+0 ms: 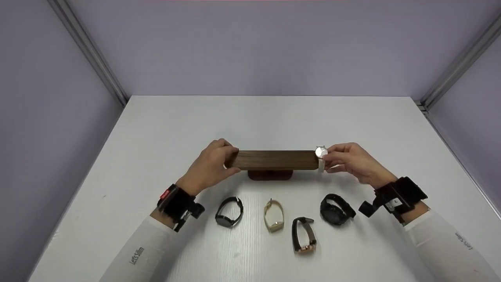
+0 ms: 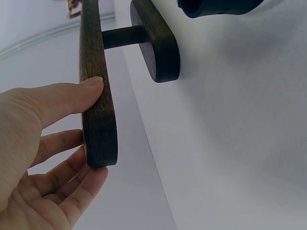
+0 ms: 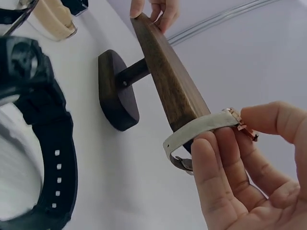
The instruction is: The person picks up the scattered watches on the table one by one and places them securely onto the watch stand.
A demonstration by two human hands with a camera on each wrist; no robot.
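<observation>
A dark wooden watch stand (image 1: 274, 159) with a long crossbar (image 2: 98, 91) (image 3: 168, 81) on a short post and oval base (image 3: 116, 91) stands mid-table. My left hand (image 1: 213, 164) grips the bar's left end, thumb on the front and fingers behind (image 2: 62, 98). My right hand (image 1: 348, 159) pinches a white-strapped watch (image 1: 321, 156) with a silver-white face, its pale strap (image 3: 201, 128) looped round the bar's right end.
Several watches lie on the white table (image 1: 156, 129) in front of the stand: a black one (image 1: 229, 211), a cream one (image 1: 273, 215), a brown and rose-gold one (image 1: 304, 235), a chunky black one (image 1: 336, 209) (image 3: 33, 124). Lilac walls enclose the table.
</observation>
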